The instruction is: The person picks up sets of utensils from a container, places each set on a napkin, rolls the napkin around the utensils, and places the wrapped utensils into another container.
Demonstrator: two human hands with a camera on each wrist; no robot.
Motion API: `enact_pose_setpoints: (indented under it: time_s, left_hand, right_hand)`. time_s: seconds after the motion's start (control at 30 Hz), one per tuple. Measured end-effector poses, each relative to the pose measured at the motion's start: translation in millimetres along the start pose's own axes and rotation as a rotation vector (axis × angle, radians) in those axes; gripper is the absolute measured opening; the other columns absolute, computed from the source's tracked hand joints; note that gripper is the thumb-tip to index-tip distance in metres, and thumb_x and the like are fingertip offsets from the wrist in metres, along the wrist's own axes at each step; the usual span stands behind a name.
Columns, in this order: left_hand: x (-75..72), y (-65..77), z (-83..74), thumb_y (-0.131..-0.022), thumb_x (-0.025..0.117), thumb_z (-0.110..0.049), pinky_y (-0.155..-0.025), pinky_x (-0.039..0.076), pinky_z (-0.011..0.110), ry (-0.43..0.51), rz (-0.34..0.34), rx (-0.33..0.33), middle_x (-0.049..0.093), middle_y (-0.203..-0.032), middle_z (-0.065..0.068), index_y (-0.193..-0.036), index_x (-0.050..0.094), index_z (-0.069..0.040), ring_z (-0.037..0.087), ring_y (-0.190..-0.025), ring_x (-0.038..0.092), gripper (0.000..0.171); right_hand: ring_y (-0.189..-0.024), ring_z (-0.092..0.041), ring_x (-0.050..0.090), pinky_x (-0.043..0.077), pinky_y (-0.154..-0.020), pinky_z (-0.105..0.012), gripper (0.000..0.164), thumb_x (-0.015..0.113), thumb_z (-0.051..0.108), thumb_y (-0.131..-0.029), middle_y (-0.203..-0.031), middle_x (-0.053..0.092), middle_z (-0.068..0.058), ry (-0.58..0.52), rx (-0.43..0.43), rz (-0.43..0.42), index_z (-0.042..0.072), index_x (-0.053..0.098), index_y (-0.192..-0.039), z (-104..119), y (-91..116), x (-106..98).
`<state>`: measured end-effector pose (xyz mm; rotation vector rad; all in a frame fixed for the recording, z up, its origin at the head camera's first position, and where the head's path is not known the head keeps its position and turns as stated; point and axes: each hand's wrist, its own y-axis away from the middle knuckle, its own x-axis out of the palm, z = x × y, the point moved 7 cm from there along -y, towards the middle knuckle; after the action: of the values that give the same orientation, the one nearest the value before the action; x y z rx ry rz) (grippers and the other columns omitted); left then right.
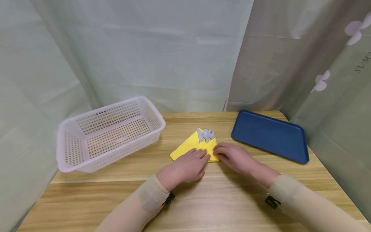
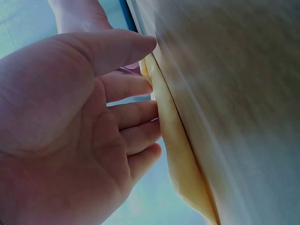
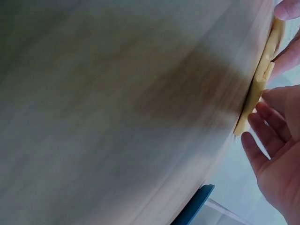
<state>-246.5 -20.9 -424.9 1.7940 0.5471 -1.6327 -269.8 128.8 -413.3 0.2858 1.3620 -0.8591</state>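
A yellow napkin (image 1: 186, 147), folded into a pointed pocket, lies mid-table. Out of its top stick a grey knife (image 1: 200, 135), a spoon (image 1: 206, 134) and a fork (image 1: 212, 133); their lower parts are hidden in the folds. My left hand (image 1: 185, 166) rests its extended fingers on the napkin's front part. In the left wrist view, those fingertips touch the yellow cloth (image 2: 176, 150) and the thumb stays above the tabletop. My right hand (image 1: 233, 158) touches the napkin's right edge with loosely bent fingers. The right wrist view shows its thumb and fingertips against the folded layers (image 3: 253, 101).
To the left stands a white perforated plastic basket (image 1: 127, 150) with nothing in it. A blue rectangular tray (image 1: 269, 135) lies at the back right. Pale curtains (image 1: 153, 58) hang behind and beside the wooden table (image 1: 203, 206).
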Motion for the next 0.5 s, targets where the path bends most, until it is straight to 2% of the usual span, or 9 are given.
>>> enact_pose_setpoints:
  time_s: [0.13,0.27,0.5]
  left_hand:
    - [-1.1,0.7,-1.6,-0.113,0.061,-0.032,-0.132,0.026,0.043,0.007,0.003,0.007,0.041,-0.174,0.012,-0.167,0.047,-0.011,0.026,-0.161,0.038,0.060]
    - [-1.8,1.4,-2.8,-0.113,0.061,-0.031,-0.132,0.026,0.042,0.005,0.005,0.012,0.041,-0.174,0.012,-0.167,0.047,-0.011,0.026,-0.162,0.037,0.060]
    - [-0.8,1.8,-2.9,-0.113,0.060,-0.032,-0.132,0.025,0.042,-0.004,0.017,0.006,0.039,-0.175,0.013,-0.168,0.046,-0.010,0.027,-0.163,0.035,0.060]
  right_hand:
    - [-0.127,-0.032,0.071,0.057,-0.105,-0.050,0.027,0.080,0.006,-0.101,-0.136,0.074,-0.012,0.033,0.070,0.019,0.002,0.079,-0.128,-6,-2,3]
    - [-0.136,-0.036,0.066,0.053,-0.111,-0.054,0.038,0.077,0.010,-0.104,-0.148,0.068,-0.017,0.034,0.128,0.074,0.000,0.072,-0.141,-11,-2,6]
    - [-0.146,-0.041,0.056,0.047,-0.116,-0.057,0.048,0.071,0.016,-0.110,-0.160,0.057,-0.021,0.009,0.143,0.163,-0.004,0.061,-0.152,-15,-5,7]
